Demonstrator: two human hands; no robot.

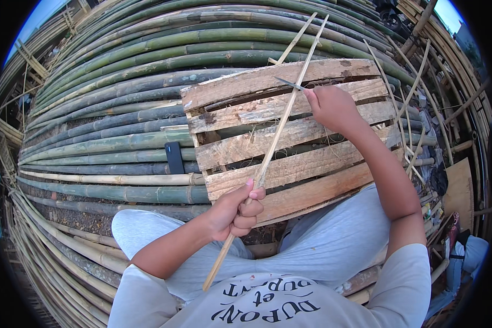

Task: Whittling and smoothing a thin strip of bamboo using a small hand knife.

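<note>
My left hand (239, 212) is closed around a long, thin bamboo strip (285, 121) near its lower end. The strip slants up and away over a slatted wooden pallet (224, 150) in front of my lap. My right hand (333, 109) grips a knife, its handle hidden in the fist. The knife blade (288, 83) points left and lies across the strip, seeming to touch it. Another bamboo strip (297, 40) crosses near the far end of the held one. Fine shavings (251, 136) lie on the slats.
Rows of green and grey bamboo poles (120, 117) spread left and beyond the pallet. A dark phone (174, 158) rests on poles beside the pallet's left edge. Loose strips (415, 82) stand at the right, near a plywood board (460, 191). A person's clothed leg (456, 268) shows at the lower right.
</note>
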